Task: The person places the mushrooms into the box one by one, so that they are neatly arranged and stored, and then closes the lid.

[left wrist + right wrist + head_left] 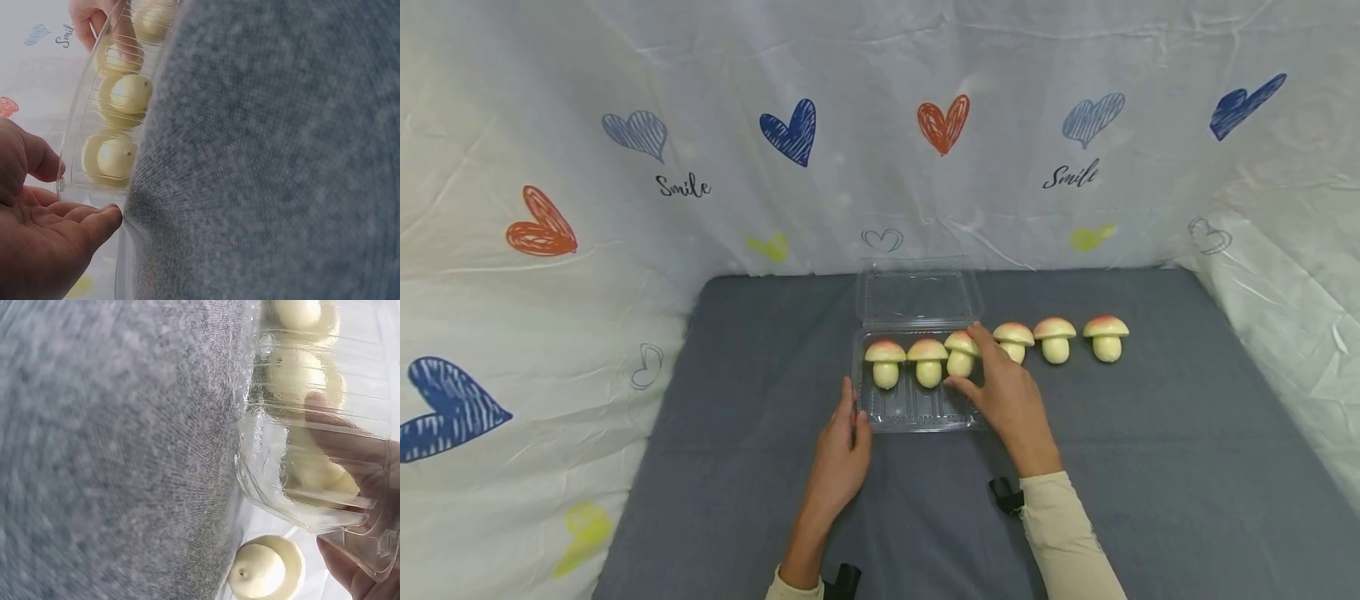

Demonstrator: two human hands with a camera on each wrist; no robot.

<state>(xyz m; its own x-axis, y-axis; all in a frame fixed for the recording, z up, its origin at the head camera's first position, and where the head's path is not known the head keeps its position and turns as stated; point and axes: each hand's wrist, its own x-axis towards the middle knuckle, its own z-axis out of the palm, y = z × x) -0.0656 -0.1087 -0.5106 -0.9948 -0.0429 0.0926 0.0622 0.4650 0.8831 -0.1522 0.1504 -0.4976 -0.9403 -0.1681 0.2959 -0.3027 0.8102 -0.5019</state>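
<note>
A clear plastic clamshell box [917,421] stands on the grey cloth with its lid [919,296] laid back. Inside, a left toy mushroom [886,363] and a middle one [928,362] lie side by side, red-tinged caps away from me. My right hand [1003,396] reaches over the box's right side and holds a third mushroom [961,353], index finger by the cap and thumb near the stem. Through the wall, the right wrist view shows fingers [350,437] against it. At the left edge, my left hand [56,231] grips the box's rim between thumb and fingers.
Right of the box, several more mushrooms lie in a row: one partly behind my right hand [1013,340], another [1055,339] beside it, and one farther right [1106,337]. A white curtain [850,200] printed with hearts hangs behind the grey tablecloth [760,400].
</note>
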